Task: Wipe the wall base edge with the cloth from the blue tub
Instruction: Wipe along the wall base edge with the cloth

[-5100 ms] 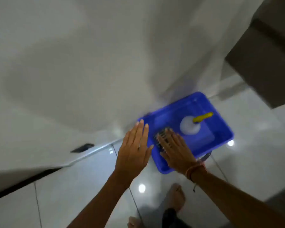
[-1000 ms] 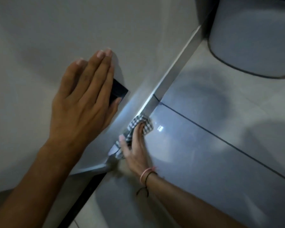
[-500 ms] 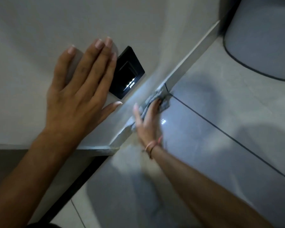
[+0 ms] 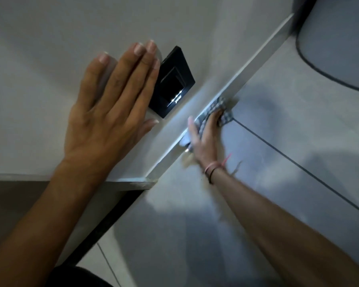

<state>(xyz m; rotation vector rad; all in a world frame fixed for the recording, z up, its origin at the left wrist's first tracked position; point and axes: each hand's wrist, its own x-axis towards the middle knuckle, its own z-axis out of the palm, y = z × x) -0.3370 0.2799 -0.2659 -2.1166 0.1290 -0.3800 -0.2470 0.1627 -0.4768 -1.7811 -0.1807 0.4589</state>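
Across the upper left, a pale wall [image 4: 50, 38] fills much of the view, seen from above at a steep tilt. Lower right is grey tiled floor [image 4: 278, 141] w/ dark grout lines. Top right corner: part of a large rounded grey object [image 4: 340, 48] w/ a dark rim, standing on the floor; can't tell what it is.

Between wall & floor runs the wall base edge [image 4: 257, 52], a light strip going diagonally from upper right down to a corner near centre.

Left hand [image 4: 110, 112] lies flat on the wall, fingers straight & close together, palm down, holding nothing. Its forearm comes in from the bottom left. Just beside its fingertips sits a black wall plate [image 4: 174, 83], square, w/ small bright dots along one side.

Right hand [image 4: 206, 135] is down low at the base edge, fingers pressed over a checked cloth [image 4: 224, 112], pinning it against the strip where it meets the floor. Cloth bunches out past the fingertips, partly on the tile. Hand & cloth are a bit blurred. Thin pink & dark bands [image 4: 212, 168] circle the right wrist.
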